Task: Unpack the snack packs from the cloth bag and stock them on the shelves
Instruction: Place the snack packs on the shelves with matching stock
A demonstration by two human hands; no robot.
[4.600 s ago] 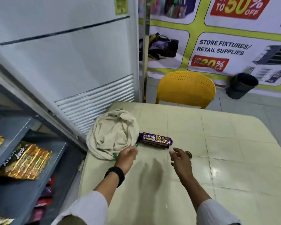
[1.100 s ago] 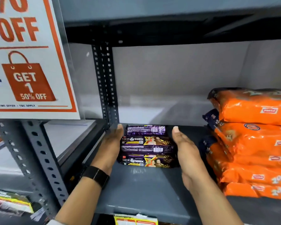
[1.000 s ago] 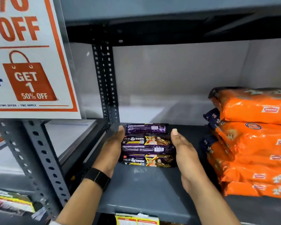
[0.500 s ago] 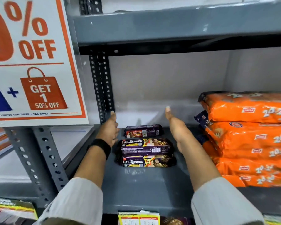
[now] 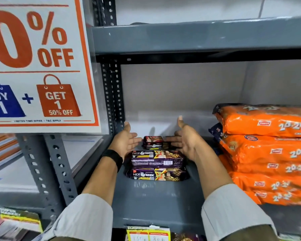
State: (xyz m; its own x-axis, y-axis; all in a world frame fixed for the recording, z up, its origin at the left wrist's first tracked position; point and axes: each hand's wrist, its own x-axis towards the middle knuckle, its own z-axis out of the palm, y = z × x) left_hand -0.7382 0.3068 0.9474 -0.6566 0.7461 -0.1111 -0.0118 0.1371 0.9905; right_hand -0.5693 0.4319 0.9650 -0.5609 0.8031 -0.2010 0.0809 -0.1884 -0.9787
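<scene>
While a second ago both palms were pressed flat against the ends of the front purple packs, the left hand (image 5: 125,142) and right hand (image 5: 184,141) now reach further back, fingers straight and relaxed, gripping nothing, either side of a small dark pack (image 5: 153,142) at the middle of the frame; whether they touch it I cannot tell. Two purple biscuit packs (image 5: 156,166) lie side by side just in front of it on the grey shelf (image 5: 155,202), so that row looks squared up and the rear pack seems next to be straightened. Orange packs (image 5: 268,153) are stacked at the right, close beside the right forearm. A sale poster (image 5: 38,63) fills the upper left, beside the perforated post (image 5: 111,94). No cloth bag is in view.
</scene>
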